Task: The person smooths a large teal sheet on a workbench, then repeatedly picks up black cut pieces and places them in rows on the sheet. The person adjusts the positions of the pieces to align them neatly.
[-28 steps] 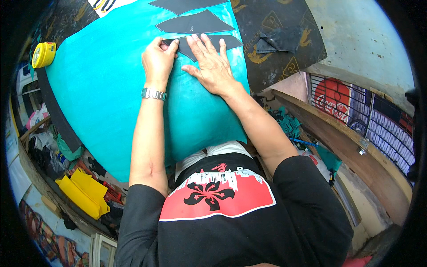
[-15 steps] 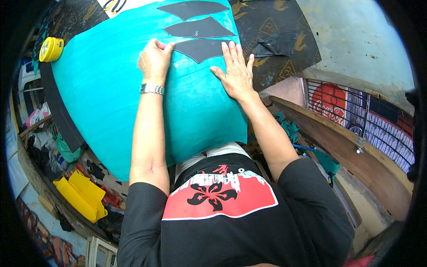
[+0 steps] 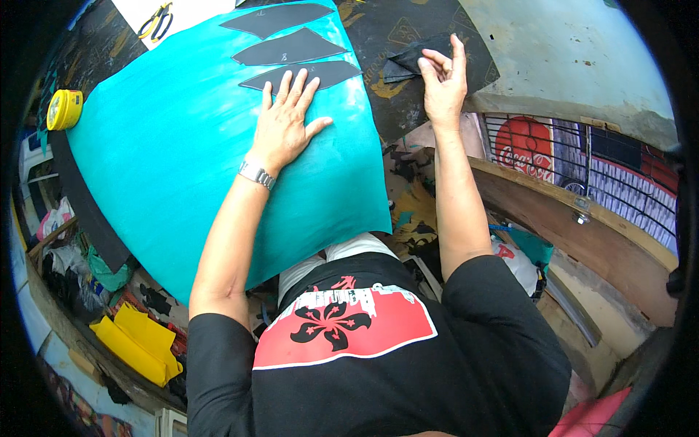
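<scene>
A large turquoise sheet [image 3: 167, 160] lies spread in front of me. Three dark leaf-shaped pieces [image 3: 287, 53] are laid on its far part in a column. My left hand [image 3: 287, 124] rests flat on the sheet, fingers spread, with the fingertips over the nearest dark piece [image 3: 335, 73]. Off the sheet's right edge, my right hand [image 3: 444, 84] is at a folded black piece of material [image 3: 409, 62]. Its thumb and middle fingers pinch toward that material's edge, while the index finger points up.
A yellow round tub [image 3: 64, 111] stands at the sheet's left edge. Yellow-handled pliers [image 3: 156, 22] lie on white paper [image 3: 191, 13] at the back. Below left are a yellow folded sheet [image 3: 135, 342] and bags. A wooden board [image 3: 568, 193] and barred window are on the right.
My left hand has opened and moved onto the nearest dark piece. My right hand has left that piece and reached right to the black material. The view has shifted slightly.
</scene>
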Action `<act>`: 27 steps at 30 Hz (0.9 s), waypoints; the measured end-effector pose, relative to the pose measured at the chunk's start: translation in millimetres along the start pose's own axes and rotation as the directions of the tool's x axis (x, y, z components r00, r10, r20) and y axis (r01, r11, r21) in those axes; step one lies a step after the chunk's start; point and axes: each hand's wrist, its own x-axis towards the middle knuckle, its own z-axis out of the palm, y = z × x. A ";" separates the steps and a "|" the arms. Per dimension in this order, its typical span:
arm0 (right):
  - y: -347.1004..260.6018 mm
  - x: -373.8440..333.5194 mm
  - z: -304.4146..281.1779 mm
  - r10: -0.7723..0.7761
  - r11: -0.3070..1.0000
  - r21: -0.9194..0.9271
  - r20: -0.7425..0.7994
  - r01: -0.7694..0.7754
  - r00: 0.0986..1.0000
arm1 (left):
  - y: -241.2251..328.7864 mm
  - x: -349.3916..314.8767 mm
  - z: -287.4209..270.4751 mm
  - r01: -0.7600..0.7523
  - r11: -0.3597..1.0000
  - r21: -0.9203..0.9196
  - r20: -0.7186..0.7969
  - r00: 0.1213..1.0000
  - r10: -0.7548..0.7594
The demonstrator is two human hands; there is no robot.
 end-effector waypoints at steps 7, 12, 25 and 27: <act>29.4 -12.1 -18.3 0.099 0.995 0.012 -0.027 -0.099 0.995 | 27.4 44.6 21.4 -0.121 0.991 -0.064 0.051 0.991 0.125; 24.6 -9.4 -16.4 -0.005 0.990 -0.138 0.008 0.006 1.000 | 34.7 54.7 25.4 -0.103 0.994 0.031 0.056 0.993 0.101; 20.9 49.0 -9.8 -0.374 0.715 -0.464 0.377 0.523 0.847 | 106.4 138.4 29.8 -0.056 0.727 -0.684 -0.262 0.949 -0.173; 24.3 52.0 -18.3 -0.394 0.703 -0.493 0.330 0.513 0.858 | 109.1 146.2 36.1 0.094 0.759 -0.644 -0.111 0.970 -0.215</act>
